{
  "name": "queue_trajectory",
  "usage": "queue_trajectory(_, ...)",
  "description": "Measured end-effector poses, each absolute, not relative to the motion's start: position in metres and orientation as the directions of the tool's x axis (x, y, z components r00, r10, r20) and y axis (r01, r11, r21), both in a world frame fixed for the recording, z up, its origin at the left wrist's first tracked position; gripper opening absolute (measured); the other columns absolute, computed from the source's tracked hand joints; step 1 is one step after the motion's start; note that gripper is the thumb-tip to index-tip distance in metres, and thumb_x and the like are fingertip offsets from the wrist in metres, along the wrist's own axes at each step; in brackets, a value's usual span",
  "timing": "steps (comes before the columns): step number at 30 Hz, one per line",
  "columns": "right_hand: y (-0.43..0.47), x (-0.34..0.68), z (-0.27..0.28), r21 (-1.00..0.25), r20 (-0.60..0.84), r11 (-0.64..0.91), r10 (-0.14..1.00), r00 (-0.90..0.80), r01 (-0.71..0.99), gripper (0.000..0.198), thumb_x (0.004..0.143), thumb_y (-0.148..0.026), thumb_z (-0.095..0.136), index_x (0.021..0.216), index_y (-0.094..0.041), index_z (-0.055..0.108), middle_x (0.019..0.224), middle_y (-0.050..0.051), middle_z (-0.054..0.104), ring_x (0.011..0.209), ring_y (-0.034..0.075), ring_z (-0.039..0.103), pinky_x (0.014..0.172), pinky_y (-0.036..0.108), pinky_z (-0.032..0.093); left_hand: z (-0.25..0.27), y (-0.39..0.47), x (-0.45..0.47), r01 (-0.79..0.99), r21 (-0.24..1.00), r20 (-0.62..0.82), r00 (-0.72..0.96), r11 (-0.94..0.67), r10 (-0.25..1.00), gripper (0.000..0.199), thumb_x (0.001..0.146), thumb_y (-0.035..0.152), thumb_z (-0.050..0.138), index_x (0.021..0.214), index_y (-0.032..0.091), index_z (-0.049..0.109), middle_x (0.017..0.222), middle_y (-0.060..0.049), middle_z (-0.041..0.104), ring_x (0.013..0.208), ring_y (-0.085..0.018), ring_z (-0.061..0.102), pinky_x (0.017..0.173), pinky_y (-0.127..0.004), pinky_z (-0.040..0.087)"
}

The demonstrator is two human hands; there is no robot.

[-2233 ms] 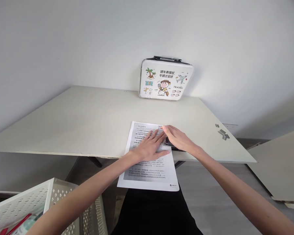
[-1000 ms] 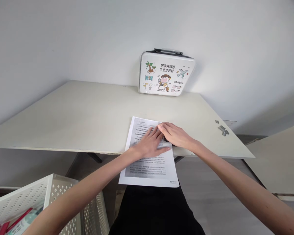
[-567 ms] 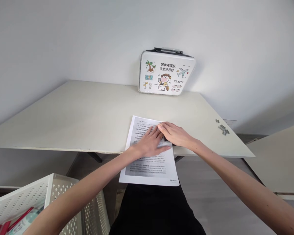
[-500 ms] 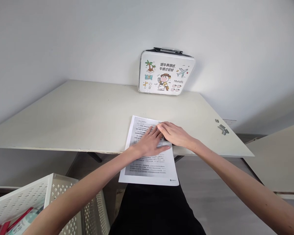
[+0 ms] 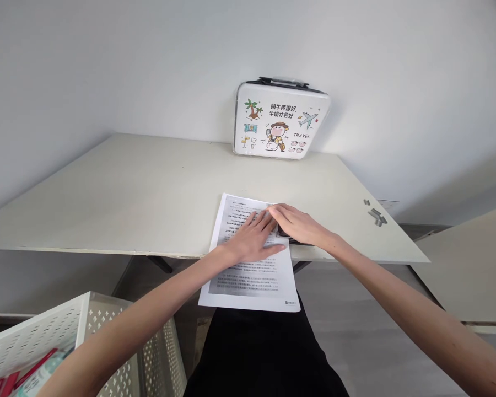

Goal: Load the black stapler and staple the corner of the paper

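Observation:
A printed sheet of paper [image 5: 248,285] lies at the table's front edge, its lower part hanging over toward my lap. My left hand [image 5: 254,240] rests flat on the paper with fingers stretched out, pressing it down. Over the paper's right edge, my right hand [image 5: 298,223] is closed on a black stapler [image 5: 301,241]. Most of the stapler is hidden under the palm; only a dark strip shows below the hand. The fingertips of both hands nearly meet on the sheet.
A white cartoon-printed case [image 5: 281,121] stands against the wall at the back of the table [image 5: 140,193]. Several small grey staple strips [image 5: 378,216] lie near the right edge. A white perforated basket [image 5: 85,320] with red items stands at the lower left.
My right hand has shifted slightly to the right, and more of the black stapler shows beneath it. My left hand stays flat on the paper.

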State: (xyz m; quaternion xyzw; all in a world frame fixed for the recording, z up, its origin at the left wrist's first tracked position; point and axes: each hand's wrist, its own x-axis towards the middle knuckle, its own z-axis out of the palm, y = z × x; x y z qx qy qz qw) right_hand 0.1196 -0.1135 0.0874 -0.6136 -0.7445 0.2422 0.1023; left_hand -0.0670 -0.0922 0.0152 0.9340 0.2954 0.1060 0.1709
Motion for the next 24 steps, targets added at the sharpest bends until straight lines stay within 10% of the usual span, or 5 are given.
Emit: queue_trajectory(24, -0.1090, 0.1186, 0.0778, -0.401, -0.123, 0.204, 0.954, -0.274, 0.893, 0.051, 0.111, -0.050, 0.019, 0.135, -0.031, 0.059, 0.150, 0.006, 0.060, 0.141, 0.029, 0.053, 0.114, 0.051, 0.044, 0.0125, -0.0930, -0.0642, 0.511, 0.369, 0.106, 0.807, -0.776, 0.581, 0.090, 0.101, 0.078, 0.026, 0.171, 0.023, 0.011, 0.178, -0.005, 0.016, 0.165, -0.031, 0.000, 0.134, -0.054, 0.000)
